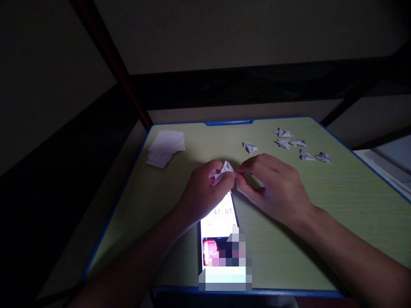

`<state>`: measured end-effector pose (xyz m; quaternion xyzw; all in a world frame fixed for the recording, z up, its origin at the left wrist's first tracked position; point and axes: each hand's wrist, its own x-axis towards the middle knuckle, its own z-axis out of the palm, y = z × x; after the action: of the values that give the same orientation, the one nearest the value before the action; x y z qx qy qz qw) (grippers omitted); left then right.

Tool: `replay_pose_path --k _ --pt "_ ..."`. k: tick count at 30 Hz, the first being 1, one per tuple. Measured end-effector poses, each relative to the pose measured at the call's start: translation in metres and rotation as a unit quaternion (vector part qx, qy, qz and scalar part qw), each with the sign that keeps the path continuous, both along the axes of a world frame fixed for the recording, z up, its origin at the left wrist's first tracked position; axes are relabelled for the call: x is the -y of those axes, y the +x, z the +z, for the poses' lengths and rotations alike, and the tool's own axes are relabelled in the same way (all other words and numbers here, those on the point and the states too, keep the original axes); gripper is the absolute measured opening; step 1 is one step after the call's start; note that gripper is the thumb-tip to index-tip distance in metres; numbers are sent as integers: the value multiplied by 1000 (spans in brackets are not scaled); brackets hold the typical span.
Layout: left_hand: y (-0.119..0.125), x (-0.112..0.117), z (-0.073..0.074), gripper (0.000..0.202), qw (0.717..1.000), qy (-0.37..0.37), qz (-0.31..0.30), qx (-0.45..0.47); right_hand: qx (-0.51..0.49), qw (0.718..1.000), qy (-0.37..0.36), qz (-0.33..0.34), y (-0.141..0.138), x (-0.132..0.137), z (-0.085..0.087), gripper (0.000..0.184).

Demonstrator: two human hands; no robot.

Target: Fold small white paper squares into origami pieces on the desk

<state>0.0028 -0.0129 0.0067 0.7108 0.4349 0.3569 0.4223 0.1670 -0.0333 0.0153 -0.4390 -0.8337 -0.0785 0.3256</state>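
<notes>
Between the thumb and fingers of my left hand (205,184) is a small folded piece of white paper (227,167), creased into points. My right hand (276,188) comes in from the other side, thumb and index finger pinched together at the paper's right edge. What lies between those two fingertips is too small to see clearly. Both hands are raised over the upper end of a lit phone (220,226), whose screen shows digits ending in 41:07. Part of the folded paper is hidden by my left fingers.
The light-green table (321,239) has a blue rim. A stack of white paper sheets (167,143) lies at the far left. Several folded paper pieces (282,144) are scattered at the far right, with one folded piece (249,147) closer to my hands. Surroundings are dark.
</notes>
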Motion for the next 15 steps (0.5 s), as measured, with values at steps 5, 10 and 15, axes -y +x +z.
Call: replay_pose_path --k 5,10,15 --pt "-1 0 1 17 1000 -4 3 4 -12 1000 10 -2 0 0 -1 13" --pt "-1 0 1 19 999 -28 9 21 11 1000 26 5 -1 1 1 14" --pt "0 -1 4 18 996 -70 11 53 26 999 40 16 -2 1 2 13"
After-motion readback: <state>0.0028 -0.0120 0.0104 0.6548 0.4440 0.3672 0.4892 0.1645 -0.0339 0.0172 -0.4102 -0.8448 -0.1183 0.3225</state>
